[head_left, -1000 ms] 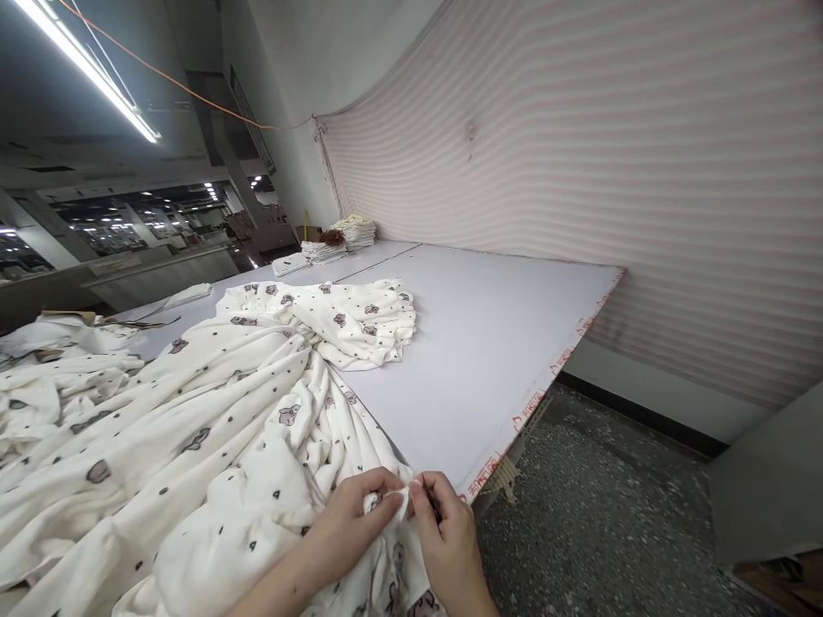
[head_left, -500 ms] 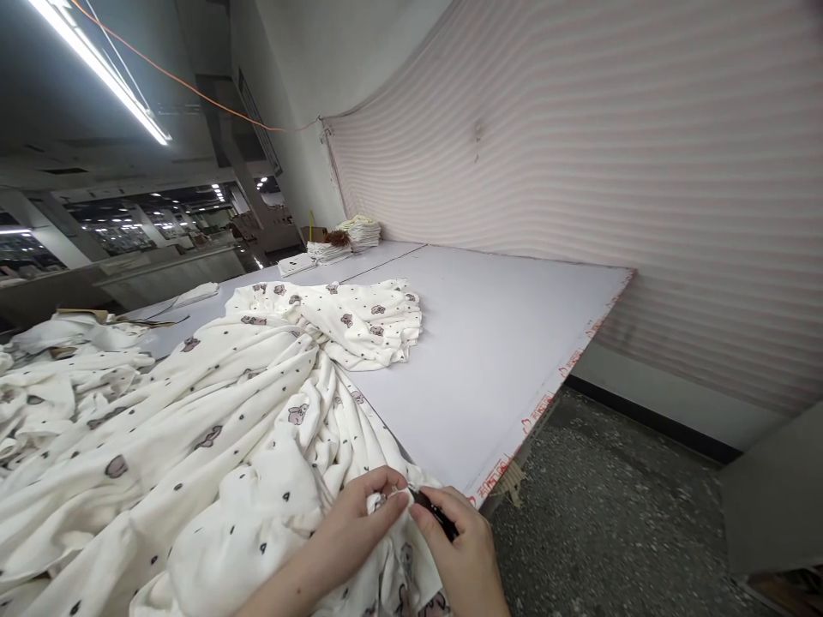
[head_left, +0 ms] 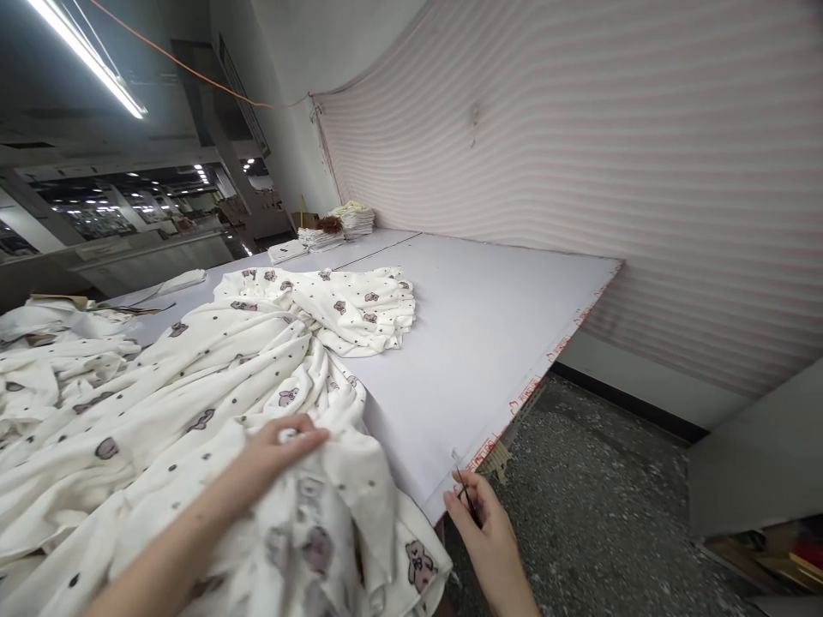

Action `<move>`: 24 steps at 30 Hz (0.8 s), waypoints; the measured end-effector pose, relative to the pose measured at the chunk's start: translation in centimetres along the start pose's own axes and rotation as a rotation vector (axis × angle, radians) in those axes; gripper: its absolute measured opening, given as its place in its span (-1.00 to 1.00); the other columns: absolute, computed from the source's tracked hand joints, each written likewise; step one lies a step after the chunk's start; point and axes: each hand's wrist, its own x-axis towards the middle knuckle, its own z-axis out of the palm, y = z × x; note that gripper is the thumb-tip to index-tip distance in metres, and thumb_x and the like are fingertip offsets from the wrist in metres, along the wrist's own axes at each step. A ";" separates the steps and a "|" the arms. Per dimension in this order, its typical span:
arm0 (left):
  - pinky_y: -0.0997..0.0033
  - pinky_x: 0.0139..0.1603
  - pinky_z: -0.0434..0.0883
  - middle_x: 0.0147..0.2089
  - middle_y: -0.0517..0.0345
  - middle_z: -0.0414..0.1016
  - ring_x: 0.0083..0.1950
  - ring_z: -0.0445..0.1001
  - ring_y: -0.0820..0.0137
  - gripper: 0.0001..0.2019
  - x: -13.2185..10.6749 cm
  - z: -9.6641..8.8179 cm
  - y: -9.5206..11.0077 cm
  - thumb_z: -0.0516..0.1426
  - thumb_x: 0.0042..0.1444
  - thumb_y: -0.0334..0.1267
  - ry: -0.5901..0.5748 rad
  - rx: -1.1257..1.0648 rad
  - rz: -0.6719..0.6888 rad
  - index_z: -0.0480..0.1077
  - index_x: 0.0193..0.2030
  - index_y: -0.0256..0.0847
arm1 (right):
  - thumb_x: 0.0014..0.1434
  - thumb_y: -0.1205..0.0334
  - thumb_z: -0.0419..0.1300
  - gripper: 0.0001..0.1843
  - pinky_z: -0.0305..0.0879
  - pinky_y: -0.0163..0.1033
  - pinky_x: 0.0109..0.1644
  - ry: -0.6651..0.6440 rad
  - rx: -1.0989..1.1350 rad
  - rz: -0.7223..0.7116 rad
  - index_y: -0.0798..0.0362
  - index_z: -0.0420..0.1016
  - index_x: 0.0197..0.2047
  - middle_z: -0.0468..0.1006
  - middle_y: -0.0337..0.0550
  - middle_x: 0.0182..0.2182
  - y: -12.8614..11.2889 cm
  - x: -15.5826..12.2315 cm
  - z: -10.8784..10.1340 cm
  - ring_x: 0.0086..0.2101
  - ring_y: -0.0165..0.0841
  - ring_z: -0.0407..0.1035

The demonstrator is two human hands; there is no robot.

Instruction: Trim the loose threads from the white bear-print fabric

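Note:
White garment fabric (head_left: 212, 377) with brown bear prints and small dark dots lies in loose folds over the near and left side of the table. My left hand (head_left: 289, 446) is closed on this garment, thumb and fingers pinching a raised fold that hangs down blurred. Beyond the table's front corner, apart from the cloth, my right hand (head_left: 479, 518) is closed round small black thread snips (head_left: 471, 506). Their thin blades point up and away from me; the handle is partly hidden in the palm.
The table (head_left: 489, 317) has an edge with red-printed tape. Folded white cloth stacks (head_left: 357, 221) stand at its far end. A striped fabric sheet (head_left: 546, 128) hangs along the right wall. Speckled floor (head_left: 579, 446) and a grey panel (head_left: 759, 471) lie to the right.
My hands have parted. The left has moved left and up with the garment; the right, still holding the snips, has come away from the cloth toward the table corner.

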 end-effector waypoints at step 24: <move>0.29 0.10 0.30 0.12 0.06 0.40 0.10 0.38 0.25 -0.92 -3.4 7.7 -2.0 0.16 0.06 -0.27 -0.213 0.094 0.393 0.37 -0.27 -0.15 | 0.28 0.01 0.03 -0.65 0.19 -0.39 -0.41 -0.208 -0.067 -0.240 0.07 0.45 -0.37 0.43 -0.29 -0.53 -4.9 -3.2 3.9 -0.49 -0.43 0.28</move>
